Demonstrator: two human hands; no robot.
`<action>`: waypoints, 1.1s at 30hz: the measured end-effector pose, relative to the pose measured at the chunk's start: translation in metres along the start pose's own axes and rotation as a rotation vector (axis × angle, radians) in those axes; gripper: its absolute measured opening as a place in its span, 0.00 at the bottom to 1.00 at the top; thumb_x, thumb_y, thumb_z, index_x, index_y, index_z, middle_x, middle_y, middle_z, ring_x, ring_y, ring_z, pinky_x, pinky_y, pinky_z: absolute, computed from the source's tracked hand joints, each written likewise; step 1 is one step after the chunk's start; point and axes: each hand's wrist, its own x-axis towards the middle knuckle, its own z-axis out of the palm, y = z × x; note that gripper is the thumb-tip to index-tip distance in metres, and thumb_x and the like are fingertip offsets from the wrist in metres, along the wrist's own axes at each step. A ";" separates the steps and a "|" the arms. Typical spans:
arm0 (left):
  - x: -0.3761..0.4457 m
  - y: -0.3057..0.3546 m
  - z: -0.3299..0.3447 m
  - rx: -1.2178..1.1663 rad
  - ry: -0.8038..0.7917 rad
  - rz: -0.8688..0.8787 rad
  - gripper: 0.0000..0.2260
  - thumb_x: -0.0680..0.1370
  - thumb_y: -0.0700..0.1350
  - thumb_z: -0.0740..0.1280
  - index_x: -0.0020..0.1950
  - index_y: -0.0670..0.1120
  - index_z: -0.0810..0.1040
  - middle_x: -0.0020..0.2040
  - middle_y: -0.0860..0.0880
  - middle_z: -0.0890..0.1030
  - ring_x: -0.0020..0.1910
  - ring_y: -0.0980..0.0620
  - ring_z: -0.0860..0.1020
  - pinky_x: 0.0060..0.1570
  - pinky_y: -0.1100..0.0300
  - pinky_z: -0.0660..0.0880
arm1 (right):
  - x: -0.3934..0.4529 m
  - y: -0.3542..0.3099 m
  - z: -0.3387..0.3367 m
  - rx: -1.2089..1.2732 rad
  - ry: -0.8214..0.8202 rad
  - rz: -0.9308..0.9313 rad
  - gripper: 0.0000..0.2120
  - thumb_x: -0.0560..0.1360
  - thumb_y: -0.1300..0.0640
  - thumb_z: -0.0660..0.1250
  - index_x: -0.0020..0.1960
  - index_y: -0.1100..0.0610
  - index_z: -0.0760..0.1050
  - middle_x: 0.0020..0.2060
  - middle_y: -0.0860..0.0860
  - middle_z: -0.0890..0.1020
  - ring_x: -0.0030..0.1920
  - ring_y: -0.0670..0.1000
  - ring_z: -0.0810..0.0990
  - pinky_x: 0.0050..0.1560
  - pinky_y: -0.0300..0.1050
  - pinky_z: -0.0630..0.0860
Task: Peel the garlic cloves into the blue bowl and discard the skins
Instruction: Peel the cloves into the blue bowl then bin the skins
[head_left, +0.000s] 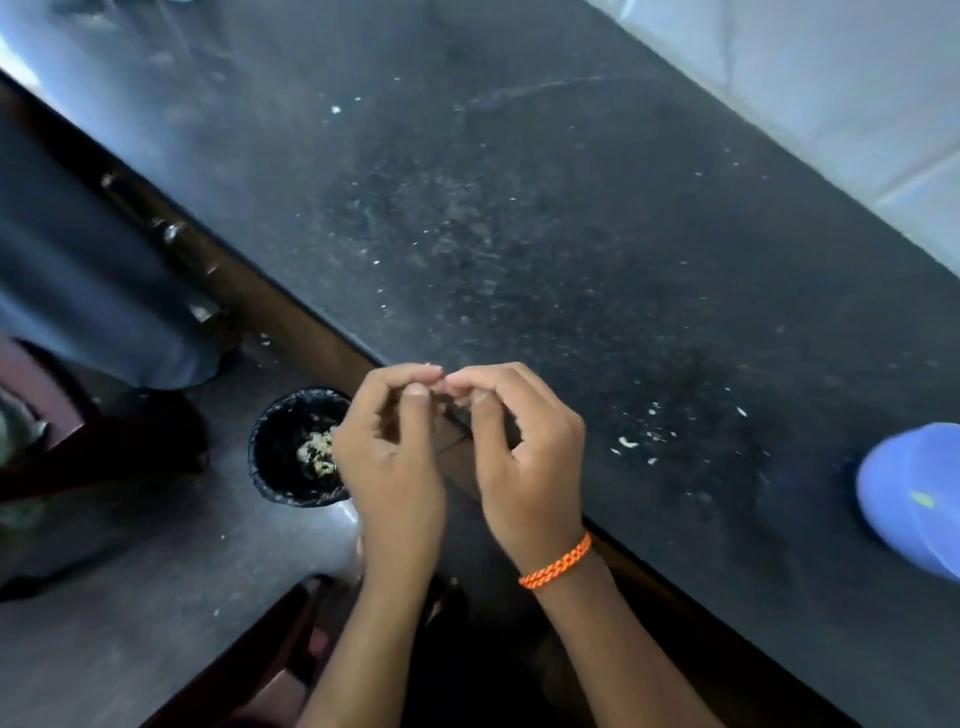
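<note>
My left hand (389, 447) and my right hand (524, 447) meet fingertip to fingertip over the counter's front edge, fingers curled as if pinching something small between them. Whatever is pinched is hidden by the fingers; no garlic clove shows. The blue bowl (914, 499) sits on the dark counter at the far right, cut off by the frame edge, with a small yellowish bit inside. Below my left hand, on the floor, stands a black-lined bin (283, 447) holding pale skins. A few skin scraps (631, 444) lie on the counter right of my hands.
The dark speckled countertop (519, 234) runs diagonally, with a white tiled wall (831, 78) behind it. Its wooden front edge (291, 306) carries cabinet handles. Another person's leg in blue-grey cloth (93, 270) stands at the left. An orange bracelet (556, 564) circles my right wrist.
</note>
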 end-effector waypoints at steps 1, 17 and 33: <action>-0.004 0.010 0.011 0.000 -0.075 0.011 0.12 0.84 0.32 0.64 0.51 0.45 0.85 0.45 0.48 0.86 0.44 0.48 0.84 0.47 0.52 0.80 | 0.001 0.003 -0.012 -0.030 0.024 0.028 0.13 0.80 0.74 0.65 0.52 0.60 0.85 0.47 0.50 0.85 0.50 0.48 0.84 0.51 0.46 0.80; -0.018 0.017 0.087 0.463 -0.716 0.038 0.11 0.84 0.40 0.67 0.51 0.53 0.86 0.44 0.61 0.86 0.41 0.58 0.82 0.42 0.62 0.74 | -0.073 0.064 -0.095 -0.589 0.562 0.638 0.17 0.76 0.72 0.67 0.63 0.62 0.82 0.59 0.56 0.80 0.59 0.56 0.76 0.62 0.49 0.76; 0.001 0.011 0.099 0.588 -0.710 0.044 0.11 0.83 0.44 0.65 0.49 0.56 0.86 0.44 0.61 0.86 0.38 0.56 0.84 0.48 0.48 0.83 | -0.018 0.102 -0.123 -0.768 0.317 0.400 0.23 0.77 0.75 0.59 0.71 0.66 0.75 0.66 0.59 0.75 0.66 0.59 0.73 0.68 0.49 0.74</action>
